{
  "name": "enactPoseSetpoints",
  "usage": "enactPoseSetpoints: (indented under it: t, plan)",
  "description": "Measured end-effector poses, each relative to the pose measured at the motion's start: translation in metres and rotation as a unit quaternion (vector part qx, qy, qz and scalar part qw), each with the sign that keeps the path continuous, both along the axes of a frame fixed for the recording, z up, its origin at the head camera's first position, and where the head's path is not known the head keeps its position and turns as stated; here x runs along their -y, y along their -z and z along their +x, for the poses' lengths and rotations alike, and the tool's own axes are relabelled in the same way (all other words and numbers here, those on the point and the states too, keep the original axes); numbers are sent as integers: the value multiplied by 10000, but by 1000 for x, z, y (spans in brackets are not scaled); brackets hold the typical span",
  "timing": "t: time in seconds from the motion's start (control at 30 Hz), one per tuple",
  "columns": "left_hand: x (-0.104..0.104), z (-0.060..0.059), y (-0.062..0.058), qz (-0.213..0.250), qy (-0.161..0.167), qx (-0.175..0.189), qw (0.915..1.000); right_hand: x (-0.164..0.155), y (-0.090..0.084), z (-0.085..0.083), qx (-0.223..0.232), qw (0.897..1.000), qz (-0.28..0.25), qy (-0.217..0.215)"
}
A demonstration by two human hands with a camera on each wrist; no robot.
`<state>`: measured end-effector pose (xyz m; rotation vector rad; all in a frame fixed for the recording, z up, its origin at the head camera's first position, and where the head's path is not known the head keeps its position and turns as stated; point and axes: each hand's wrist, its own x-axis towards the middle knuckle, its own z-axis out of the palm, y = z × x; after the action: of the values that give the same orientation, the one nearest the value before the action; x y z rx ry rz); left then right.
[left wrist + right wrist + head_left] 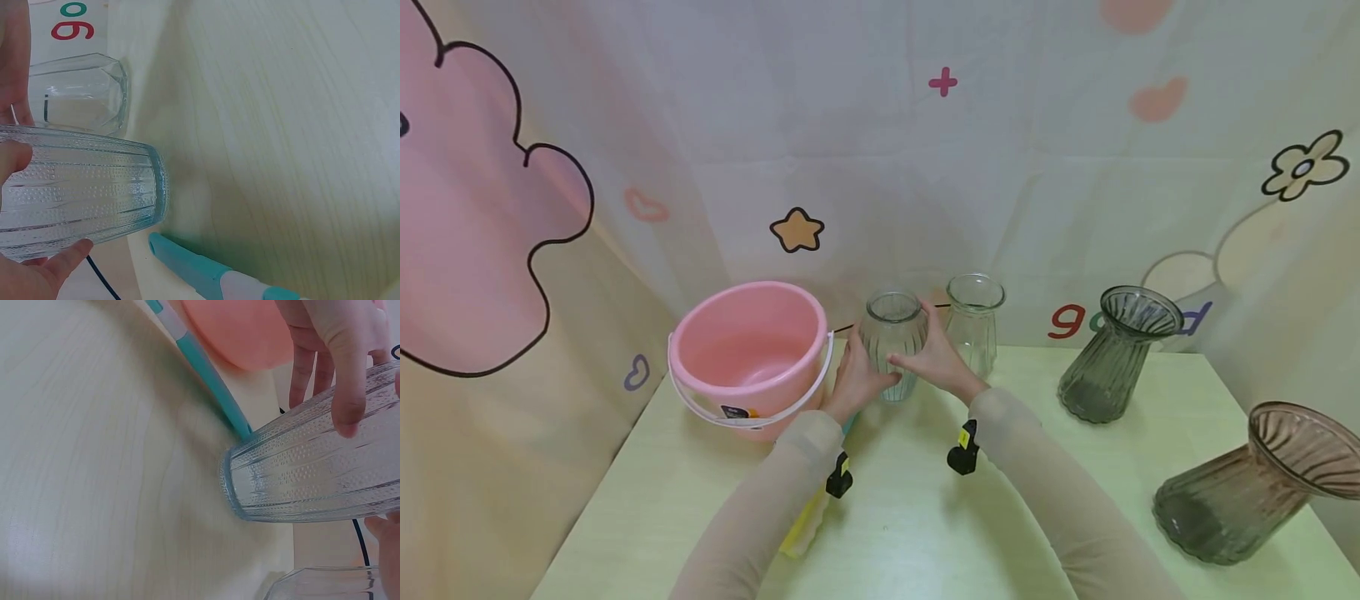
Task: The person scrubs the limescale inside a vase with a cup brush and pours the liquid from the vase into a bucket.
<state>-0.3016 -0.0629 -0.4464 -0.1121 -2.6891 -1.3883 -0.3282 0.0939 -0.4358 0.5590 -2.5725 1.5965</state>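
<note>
A clear ribbed glass vase (893, 327) with a dotted texture stands upright near the back of the table, held between both hands. My left hand (859, 377) grips its left side, thumb across the front. From the right, my right hand (942, 357) curls round it, its thumb also on the front. In the left wrist view the vase's base (161, 184) is close over the tabletop. Just right of the right hand is a second clear vase (976, 329) with flat facets. A teal and white handle (209, 378) lies by the held vase, between it and the bucket.
The pink bucket (700, 379) with a white bail stands at the left. On the right are a grey-green flared vase (1101, 375) and a brownish one (1225, 500) nearer the front. Something yellow (805, 527) lies under the left forearm. A printed curtain (880, 167) hangs behind the table.
</note>
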Motion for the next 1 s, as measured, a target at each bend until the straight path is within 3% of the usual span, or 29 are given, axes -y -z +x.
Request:
enactPoseSetpoints:
  t: [0.23, 0.33, 0.53, 0.77, 0.9, 1.0]
  plan:
    - [0, 4, 1, -8, -98, -123, 9999, 3, 5, 2, -391, 9992, 77, -46]
    - [-1, 6, 1, -94, -156, -138, 9997, 0, 6, 6, -447, 9984, 346, -12]
    - [6, 31, -9, -154, -185, 20, 9997, -28, 6, 25, -793, 9925, 894, 245]
    - [17, 64, -8, 264, 297, -249, 9989, -72, 8, 33, -1371, 9830, 413, 1148]
    - [10, 73, 0, 546, 718, -592, 9942, -88, 11, 26, -1056, 9793, 259, 1709]
    - [0, 79, 6, 672, 1017, -640, 9905, -95, 12, 19, -617, 9804, 276, 1852]
